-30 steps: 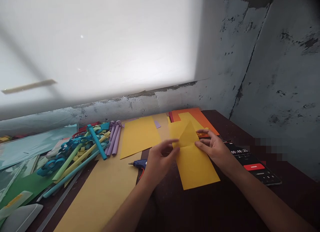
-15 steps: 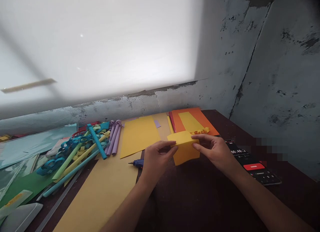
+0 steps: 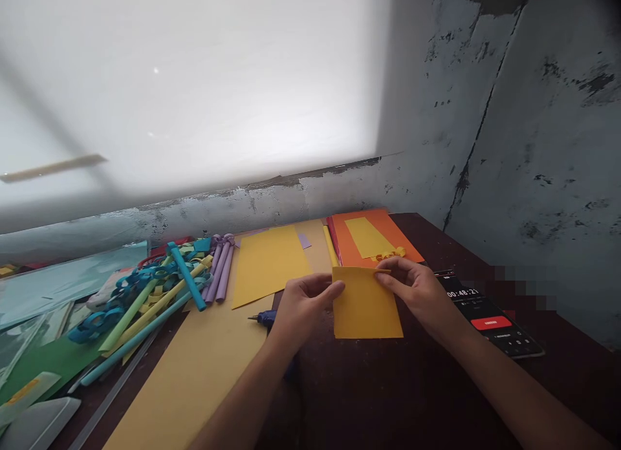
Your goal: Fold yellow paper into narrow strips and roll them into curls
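Note:
A yellow paper piece (image 3: 367,308) is held up above the dark table, its front face turned toward me and its top edge nearly level. My left hand (image 3: 305,304) pinches its upper left side, with the thumb on the front face. At the upper right corner, my right hand (image 3: 414,287) grips it between thumb and fingers. Behind the held piece lie curled yellow strips (image 3: 392,253) and a yellow strip (image 3: 366,236) on orange paper (image 3: 402,235).
Left of my hands are a blue glue gun (image 3: 266,317), a large yellow sheet (image 3: 272,262) and tan paper (image 3: 194,366). Farther left lie purple rolls (image 3: 223,269) and blue and green paper pieces. A phone (image 3: 490,317) showing a timer sits beside my right forearm.
The yellow paper has turned so that one flat face hangs down toward me; its top panel no longer shows. Both hands keep their hold and have shifted slightly.

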The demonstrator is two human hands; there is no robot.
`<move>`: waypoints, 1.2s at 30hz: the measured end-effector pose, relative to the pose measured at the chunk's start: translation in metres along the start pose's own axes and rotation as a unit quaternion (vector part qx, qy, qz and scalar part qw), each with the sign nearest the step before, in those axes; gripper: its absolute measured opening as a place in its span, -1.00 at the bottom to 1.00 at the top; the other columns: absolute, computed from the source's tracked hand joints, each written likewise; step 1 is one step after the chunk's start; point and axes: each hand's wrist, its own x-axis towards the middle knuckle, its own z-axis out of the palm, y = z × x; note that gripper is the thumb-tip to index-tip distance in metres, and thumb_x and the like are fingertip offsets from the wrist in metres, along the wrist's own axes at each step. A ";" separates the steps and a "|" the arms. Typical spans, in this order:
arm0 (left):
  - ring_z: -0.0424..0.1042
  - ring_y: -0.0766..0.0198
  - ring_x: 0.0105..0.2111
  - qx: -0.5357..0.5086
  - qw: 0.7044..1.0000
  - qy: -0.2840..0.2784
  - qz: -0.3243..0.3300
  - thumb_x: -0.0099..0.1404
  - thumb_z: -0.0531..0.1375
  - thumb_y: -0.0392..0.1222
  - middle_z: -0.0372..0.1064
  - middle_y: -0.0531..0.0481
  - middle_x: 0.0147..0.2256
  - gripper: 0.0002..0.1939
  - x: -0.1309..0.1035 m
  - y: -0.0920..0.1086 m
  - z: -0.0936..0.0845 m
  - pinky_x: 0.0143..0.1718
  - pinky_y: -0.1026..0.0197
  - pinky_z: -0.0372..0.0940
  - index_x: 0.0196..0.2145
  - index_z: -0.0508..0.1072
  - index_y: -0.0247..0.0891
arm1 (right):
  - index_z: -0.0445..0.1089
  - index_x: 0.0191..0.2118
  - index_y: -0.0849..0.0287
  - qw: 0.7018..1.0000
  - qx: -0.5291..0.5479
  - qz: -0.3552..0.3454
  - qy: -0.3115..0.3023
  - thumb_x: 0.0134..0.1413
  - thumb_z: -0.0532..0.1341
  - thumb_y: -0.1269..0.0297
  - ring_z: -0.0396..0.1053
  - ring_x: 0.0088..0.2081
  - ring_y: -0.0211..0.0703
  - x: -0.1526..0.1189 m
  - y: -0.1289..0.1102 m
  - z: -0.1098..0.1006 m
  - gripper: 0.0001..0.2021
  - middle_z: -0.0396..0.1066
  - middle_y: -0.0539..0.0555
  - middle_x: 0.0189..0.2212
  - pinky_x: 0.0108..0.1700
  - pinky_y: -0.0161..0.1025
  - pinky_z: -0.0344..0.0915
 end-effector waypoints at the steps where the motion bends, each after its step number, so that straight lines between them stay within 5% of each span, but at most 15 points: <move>1: 0.61 0.06 -0.24 -0.004 1.000 -0.015 -0.011 0.20 0.39 0.13 0.63 -0.15 -0.23 -0.60 0.000 0.000 0.000 -0.16 0.10 0.51 -0.20 0.69 -0.26 | 0.49 -0.27 0.11 1.000 0.014 0.010 0.002 -0.01 0.44 -0.05 0.49 -0.17 -0.04 0.000 -0.001 0.000 -0.66 0.55 0.08 -0.27 -0.14 -0.19 0.43; 7: 0.59 0.07 -0.30 0.001 0.998 -0.034 -0.050 0.19 0.38 0.13 0.62 -0.15 -0.28 -0.62 -0.003 0.004 0.000 -0.24 0.10 0.50 -0.23 0.69 -0.25 | 0.48 -0.32 0.14 0.995 0.039 0.071 -0.058 -0.08 0.45 -0.11 0.55 -0.21 0.04 -0.003 -0.008 0.003 -0.59 0.59 0.14 -0.26 -0.19 -0.12 0.49; 12: 0.51 0.22 -0.43 0.046 0.994 -0.073 -0.070 0.22 0.37 0.10 0.59 -0.11 -0.38 -0.66 -0.002 0.003 -0.001 -0.41 0.26 0.38 -0.38 0.68 -0.27 | 0.52 -0.25 0.13 0.995 0.065 0.079 0.016 -0.09 0.46 -0.13 0.58 -0.20 0.15 -0.002 -0.005 0.003 -0.57 0.60 0.16 -0.27 -0.24 -0.06 0.54; 18: 0.42 0.30 -0.53 0.076 0.992 -0.072 -0.073 0.24 0.35 0.09 0.52 -0.04 -0.49 -0.66 -0.002 0.001 -0.003 -0.48 0.29 0.30 -0.43 0.66 -0.26 | 0.52 -0.28 0.12 0.992 0.087 0.081 0.034 -0.09 0.48 -0.04 0.58 -0.22 0.13 0.000 -0.002 0.000 -0.63 0.60 0.15 -0.26 -0.24 -0.08 0.53; 24: 0.56 0.10 -0.20 0.008 0.996 -0.075 -0.040 0.24 0.36 0.02 0.60 -0.14 -0.22 -0.68 0.000 0.000 -0.003 -0.18 0.17 0.42 -0.14 0.65 -0.23 | 0.51 -0.27 0.14 0.994 0.005 0.082 -0.065 -0.02 0.41 0.05 0.55 -0.33 0.00 -0.004 -0.006 0.001 -0.71 0.57 0.08 -0.36 -0.34 -0.18 0.46; 28: 0.52 0.15 -0.24 0.054 0.996 -0.073 -0.021 0.20 0.37 -0.08 0.59 -0.08 -0.28 -0.80 0.000 -0.003 0.000 -0.21 0.22 0.35 -0.28 0.64 -0.24 | 0.54 -0.26 0.13 0.985 -0.096 0.019 -0.139 0.12 0.32 0.10 0.53 -0.28 -0.04 -0.010 -0.006 0.006 -0.79 0.56 0.06 -0.32 -0.34 -0.25 0.42; 36: 0.33 0.30 -0.41 0.062 0.996 -0.061 0.003 0.12 0.30 -0.24 0.39 0.06 -0.45 -0.91 -0.003 -0.012 0.013 -0.37 0.29 0.15 -0.44 0.44 -0.26 | 0.58 -0.29 0.10 0.962 -0.202 -0.095 -0.156 0.21 0.27 0.18 0.49 -0.32 -0.10 -0.016 -0.002 0.012 -0.83 0.58 0.02 -0.37 -0.34 -0.29 0.33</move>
